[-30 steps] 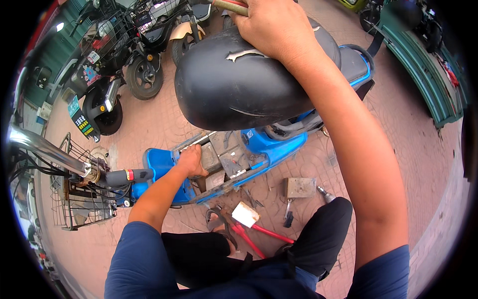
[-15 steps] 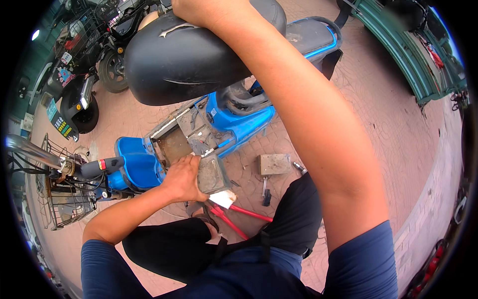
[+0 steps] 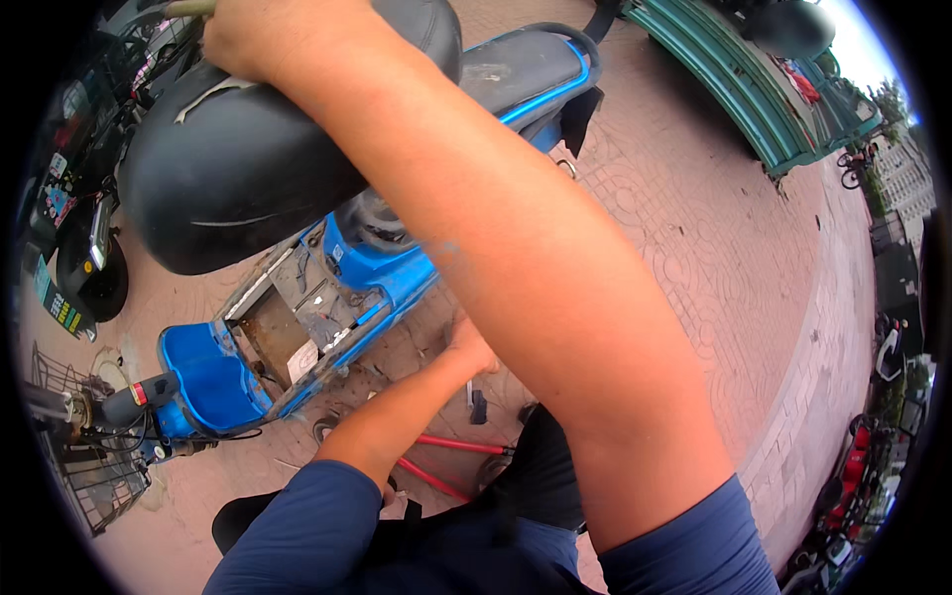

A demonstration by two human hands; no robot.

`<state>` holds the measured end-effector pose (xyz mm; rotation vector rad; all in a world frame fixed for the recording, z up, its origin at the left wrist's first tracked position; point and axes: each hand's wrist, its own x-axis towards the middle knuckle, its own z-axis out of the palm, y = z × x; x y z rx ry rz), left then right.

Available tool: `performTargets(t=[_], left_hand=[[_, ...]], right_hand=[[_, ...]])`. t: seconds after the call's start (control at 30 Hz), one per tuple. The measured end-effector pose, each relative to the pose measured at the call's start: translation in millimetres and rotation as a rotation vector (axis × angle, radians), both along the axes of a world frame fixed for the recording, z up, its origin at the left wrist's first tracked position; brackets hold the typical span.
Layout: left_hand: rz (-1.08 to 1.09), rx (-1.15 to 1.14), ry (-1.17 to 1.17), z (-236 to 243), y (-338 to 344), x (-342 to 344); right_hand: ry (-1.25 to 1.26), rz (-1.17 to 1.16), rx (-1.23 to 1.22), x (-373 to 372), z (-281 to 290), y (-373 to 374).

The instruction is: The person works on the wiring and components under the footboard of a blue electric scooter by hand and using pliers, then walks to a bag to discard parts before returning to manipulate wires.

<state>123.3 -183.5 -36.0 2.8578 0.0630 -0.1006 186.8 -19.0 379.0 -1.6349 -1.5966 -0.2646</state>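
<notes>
My right hand is closed over the upper edge of a black scooter seat with torn patches, holding it tilted up. Below the seat, the blue electric scooter has its floor compartment uncovered, dirty inside, with a pale scrap at its near edge. My left hand is low over the paving, right of the scooter. My right forearm crosses in front of it, so its fingers and anything in them are hidden. A key with a black fob lies close to that hand.
Red-handled long tool lies on the paving by my legs. A wire basket is at the scooter's front. Other parked scooters crowd the left; a green cart stands at upper right.
My left hand has moved right, from the grey block at the compartment to behind my right forearm. The block is out of sight. The view has shifted; my right hand stays on the seat.
</notes>
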Motion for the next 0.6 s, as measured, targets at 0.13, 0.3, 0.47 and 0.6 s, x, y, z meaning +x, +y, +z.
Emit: performTargets(t=[0.13,0.3,0.47,0.6], left_hand=[[-0.007,-0.039,-0.127,-14.2,-2.2,11.6],[-0.048,-0.121,-0.236,10.9,-33.9,-5.1],[0.135,-0.162,-0.166,69.1,23.0,-89.8],[0.134,-0.116,-0.215,97.5,93.9,-162.3]], right_hand=[[0.003,-0.056,0.207,-3.2,-13.7,32.9],[0.050,-0.008,0.248,19.2,-26.4,32.2],[0.033,0.026,0.223,12.3,-12.8,19.6],[-0.101,-0.058,0.172,7.6,-4.0,20.8]])
